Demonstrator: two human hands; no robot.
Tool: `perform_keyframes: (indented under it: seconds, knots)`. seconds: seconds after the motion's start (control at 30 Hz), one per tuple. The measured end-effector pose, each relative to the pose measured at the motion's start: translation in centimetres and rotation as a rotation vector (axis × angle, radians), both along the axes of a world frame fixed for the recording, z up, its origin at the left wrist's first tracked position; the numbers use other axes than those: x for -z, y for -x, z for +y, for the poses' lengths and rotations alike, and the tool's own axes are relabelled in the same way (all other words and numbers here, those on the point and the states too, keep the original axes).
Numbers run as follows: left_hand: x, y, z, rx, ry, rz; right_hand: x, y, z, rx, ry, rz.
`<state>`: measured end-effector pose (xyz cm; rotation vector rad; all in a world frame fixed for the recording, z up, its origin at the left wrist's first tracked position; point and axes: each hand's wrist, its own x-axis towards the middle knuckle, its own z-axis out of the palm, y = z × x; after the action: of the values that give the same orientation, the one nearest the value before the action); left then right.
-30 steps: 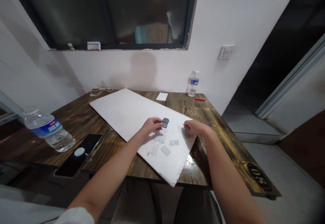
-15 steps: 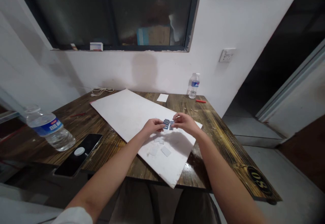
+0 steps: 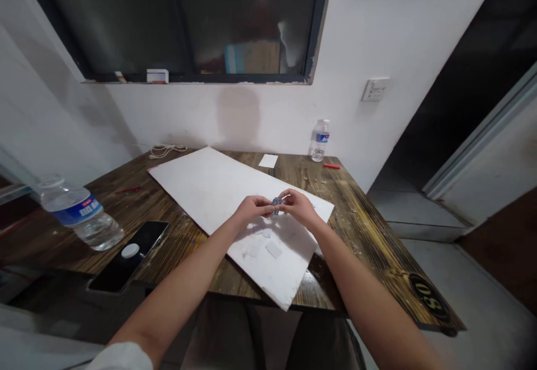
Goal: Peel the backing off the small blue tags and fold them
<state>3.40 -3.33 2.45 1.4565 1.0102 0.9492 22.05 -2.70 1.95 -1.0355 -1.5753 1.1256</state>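
My left hand (image 3: 250,210) pinches small blue-and-grey patterned card pieces (image 3: 277,203) from the left. From the right, my right hand (image 3: 298,208) closes its fingertips on the same pieces, so both hands meet there. The fingers partly cover the pieces, and their exact number and print cannot be made out. Beneath the hands lies a large white board (image 3: 210,183), set at a slant on the table. Several small pale paper pieces (image 3: 274,250) are scattered on it, just below my hands.
On the wooden table (image 3: 356,236), a water bottle (image 3: 81,213) and a phone (image 3: 113,272) with a white cap (image 3: 130,250) on it lie at left. At the back are a white cable (image 3: 165,150), a white card (image 3: 268,161), another bottle (image 3: 321,140) and a red stick-like thing (image 3: 331,166).
My two hands have come closer together. The patterned pieces, held slightly apart before, now meet between my fingertips.
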Motion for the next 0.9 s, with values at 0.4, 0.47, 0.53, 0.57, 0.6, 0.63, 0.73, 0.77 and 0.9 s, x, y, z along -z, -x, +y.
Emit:
perform_keyframes:
  seconds: [0.4,0.47,0.53,0.57,0.6,0.63,0.73,0.77,0.9]
  knots:
    - [0.3,0.0,0.9,-0.221,0.11,-0.196,-1.4,-6.8,0.6,0.491,0.133,-1.075]
    - [0.3,0.0,1.0,-0.241,0.137,-0.213,-1.0,-6.6,0.7,0.474,0.19,-1.133]
    - [0.4,0.0,1.1,-0.265,0.162,-0.23,-0.6,-6.4,0.9,0.459,0.196,-1.153]
    - [0.4,0.0,1.2,-0.275,0.17,-0.238,-0.4,-6.4,1.1,0.452,0.19,-1.158]
    - [0.4,0.0,1.2,-0.282,0.176,-0.243,-0.3,-6.3,1.2,0.445,0.19,-1.16]
    - [0.5,0.1,1.2,-0.286,0.176,-0.246,-0.2,-6.4,1.3,0.439,0.195,-1.16]
    - [0.6,0.1,1.3,-0.28,0.163,-0.246,0.1,-6.6,1.6,0.436,0.196,-1.116]
    - [0.6,0.1,1.3,-0.279,0.158,-0.244,0.1,-6.7,1.6,0.438,0.18,-1.084]
    - [0.7,0.0,1.2,-0.278,0.15,-0.232,0.1,-6.5,1.7,0.442,0.082,-0.852]
